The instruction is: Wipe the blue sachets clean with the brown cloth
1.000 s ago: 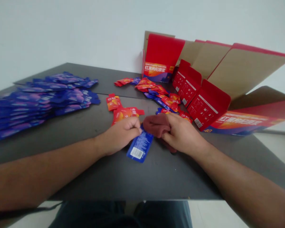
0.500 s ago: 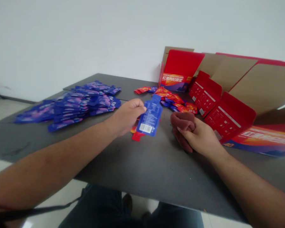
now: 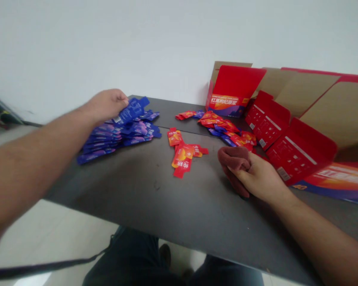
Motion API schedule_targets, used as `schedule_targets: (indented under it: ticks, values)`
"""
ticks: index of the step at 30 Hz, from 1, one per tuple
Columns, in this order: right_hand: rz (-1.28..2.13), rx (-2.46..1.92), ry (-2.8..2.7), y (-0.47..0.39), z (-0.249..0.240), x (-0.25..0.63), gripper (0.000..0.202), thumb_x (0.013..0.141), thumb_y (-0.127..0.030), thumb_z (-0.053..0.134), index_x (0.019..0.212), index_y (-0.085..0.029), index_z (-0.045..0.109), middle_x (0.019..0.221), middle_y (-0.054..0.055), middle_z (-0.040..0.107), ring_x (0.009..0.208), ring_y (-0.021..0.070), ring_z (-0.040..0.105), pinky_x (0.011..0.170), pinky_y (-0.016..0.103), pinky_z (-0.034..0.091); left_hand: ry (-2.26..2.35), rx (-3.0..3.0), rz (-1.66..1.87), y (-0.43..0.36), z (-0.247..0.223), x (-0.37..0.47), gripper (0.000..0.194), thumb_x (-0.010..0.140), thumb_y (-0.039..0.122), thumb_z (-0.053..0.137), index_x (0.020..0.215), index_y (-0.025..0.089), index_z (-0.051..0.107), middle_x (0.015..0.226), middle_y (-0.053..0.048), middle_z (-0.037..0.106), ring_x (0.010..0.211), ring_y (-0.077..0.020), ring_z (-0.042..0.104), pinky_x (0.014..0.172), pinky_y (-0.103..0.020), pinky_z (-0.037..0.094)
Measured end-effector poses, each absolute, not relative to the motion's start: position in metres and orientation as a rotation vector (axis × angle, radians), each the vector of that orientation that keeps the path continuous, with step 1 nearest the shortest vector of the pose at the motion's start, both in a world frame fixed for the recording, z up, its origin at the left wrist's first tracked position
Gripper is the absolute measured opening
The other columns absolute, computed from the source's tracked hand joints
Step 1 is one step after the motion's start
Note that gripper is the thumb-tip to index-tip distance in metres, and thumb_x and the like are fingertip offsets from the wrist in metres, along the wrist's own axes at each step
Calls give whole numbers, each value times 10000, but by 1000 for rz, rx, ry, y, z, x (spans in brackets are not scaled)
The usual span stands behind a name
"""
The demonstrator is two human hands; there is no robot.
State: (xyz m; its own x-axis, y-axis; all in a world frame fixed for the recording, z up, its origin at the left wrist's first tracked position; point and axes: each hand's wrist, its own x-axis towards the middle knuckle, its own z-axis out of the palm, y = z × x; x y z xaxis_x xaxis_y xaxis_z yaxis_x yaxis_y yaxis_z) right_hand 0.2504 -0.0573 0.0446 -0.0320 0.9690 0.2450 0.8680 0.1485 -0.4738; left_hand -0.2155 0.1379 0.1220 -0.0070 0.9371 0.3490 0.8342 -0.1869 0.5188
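Observation:
My left hand (image 3: pixel 109 105) pinches a blue pouch (image 3: pixel 131 111) by one end, right over the pile of blue pouches (image 3: pixel 107 137) on the left of the table. Whether the pouch touches the pile I cannot tell. In my right hand (image 3: pixel 261 176) a bunched brown cloth (image 3: pixel 234 163) is gripped just above the table. Between the hands several red-orange pouches (image 3: pixel 183 157) lie overlapping on the dark surface. Beyond the cloth spreads a mixed heap of red and blue pouches (image 3: pixel 220 125).
A large open carton (image 3: pixel 229 99) with red flaps stands at the back right of the dark grey table (image 3: pixel 131 198). Its printed side (image 3: pixel 343 178) runs along the right, near my right forearm. A white wall (image 3: pixel 167 47) rises behind.
My left hand has carried the blue pouch from mid-table left and away to above the blue pile, uncovering the red-orange pouches. My right hand still grips the cloth in about the same place.

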Motion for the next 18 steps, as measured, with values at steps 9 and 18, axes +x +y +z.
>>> schedule_targets:
  ticks: [9,18]
  values:
    - [277,-1732,-1942,-56,43,251,443,933,-450,608,1295,-274,791,954,85,856,864,351,808,801,493,637,1928,2351,435,166,108,-242,112,979,180,746,892,165,676,656,69,530,746,-154,402,737,-253,282]
    - [278,-1705,-1974,-56,41,252,476,946,-461,637,1354,-266,785,895,58,852,806,319,810,769,443,652,2019,2414,245,167,100,-261,178,1031,280,710,886,182,678,598,54,375,702,-166,249,746,-295,223]
